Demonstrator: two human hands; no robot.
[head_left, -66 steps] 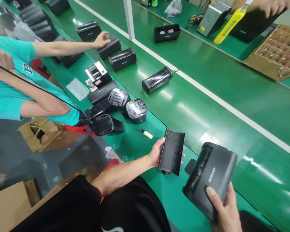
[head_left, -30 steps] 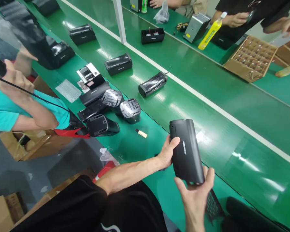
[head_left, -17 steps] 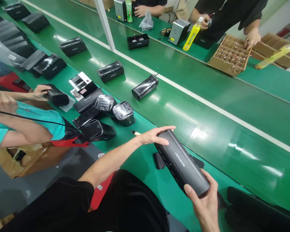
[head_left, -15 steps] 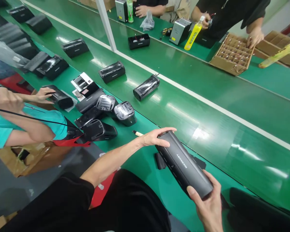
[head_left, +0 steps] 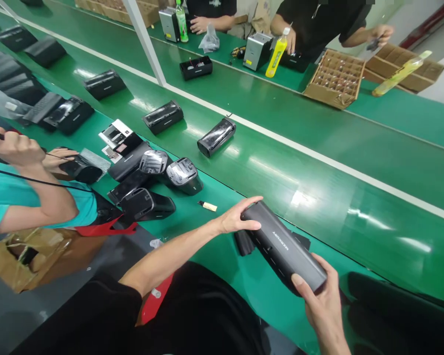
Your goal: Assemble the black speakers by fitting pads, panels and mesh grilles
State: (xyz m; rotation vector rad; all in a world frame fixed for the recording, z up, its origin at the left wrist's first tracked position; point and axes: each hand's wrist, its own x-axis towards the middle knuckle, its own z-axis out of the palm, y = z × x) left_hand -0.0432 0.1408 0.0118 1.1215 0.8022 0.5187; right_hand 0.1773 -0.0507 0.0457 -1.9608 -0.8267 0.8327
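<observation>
A black speaker housing [head_left: 281, 246] with a pale brand word on its long face is held between my two hands, tilted above the green bench. My left hand [head_left: 240, 217] grips its far left end, thumb on the top face. Around the near right end close the thumb and fingers of my right hand [head_left: 321, 291]. Beneath the housing, a dark ribbed part [head_left: 244, 243] lies on the bench, partly hidden. A small tool with a yellowish handle [head_left: 209, 206] rests beyond my left wrist.
Several black housings [head_left: 185, 175] cluster on the bench to the left, beside a co-worker in a turquoise shirt [head_left: 40, 197]. More housings [head_left: 217, 137] sit on the green conveyor [head_left: 266, 162]. Across it are co-workers, a yellow bottle [head_left: 277, 53] and a divided carton [head_left: 335, 79]. Dark shapes [head_left: 399, 305] lie at right.
The view has shifted a little, and the small tool shows more fully. Both my hands keep hold of the housing. Across the belt, a co-worker's hand has lifted from the carton with something small.
</observation>
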